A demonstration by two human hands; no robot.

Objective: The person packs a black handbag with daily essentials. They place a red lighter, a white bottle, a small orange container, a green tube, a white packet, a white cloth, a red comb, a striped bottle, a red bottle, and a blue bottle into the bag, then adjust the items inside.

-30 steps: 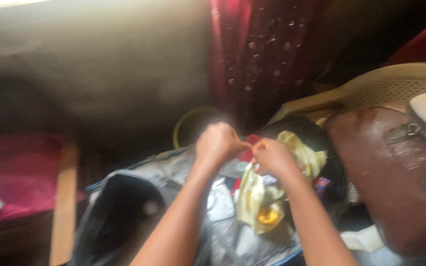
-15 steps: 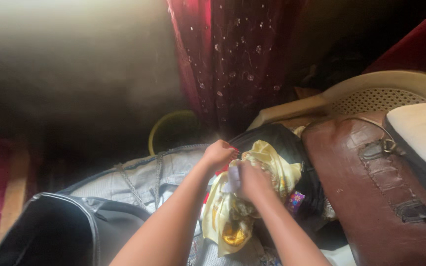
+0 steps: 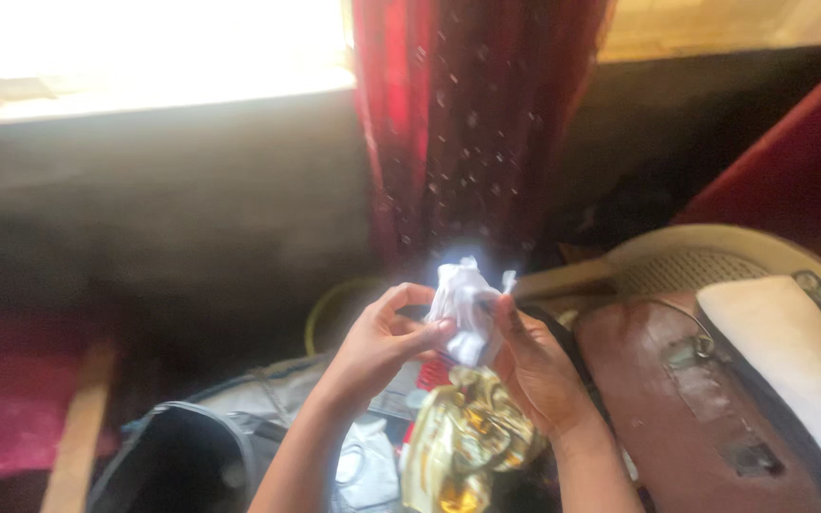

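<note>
Though blurred and bleached by glare, showed up as a small crumpled white wad (image 3: 463,304), raised in the air between both hands, above the far edge of the open dark bag (image 3: 182,465) and in front of the lower hem of the red curtain (image 3: 477,123). Pinched on its left side by the left hand (image 3: 382,337), thumb and forefinger nearly closed on it, the other fingers loosely curled and not clamping. Met from the right by the right hand (image 3: 534,366), fingers (image 3: 505,318) bent round the wad's right side, about half closed, palm turned inward. Could not tell whether cloth, paper or thin plastic. Just beneath the wrists, bunched over the bag's right edge: a shiny yellow-gold cloth (image 3: 467,446), close to the right wrist, touching or not impossible to say, and apparently not gripped by either hand. Further right, well apart from the hands, a brown leather bag (image 3: 696,408) with a white cushion (image 3: 791,351) on it, against a cream plastic chair (image 3: 715,252). Judged best worked with fingertips only: light pinches on opposite sides, eased apart and never yanked, given how readily so flimsy a thing might tear or slip. Judged best held over the open bag, too, and up in the window light for a clear look at the folds.
</note>
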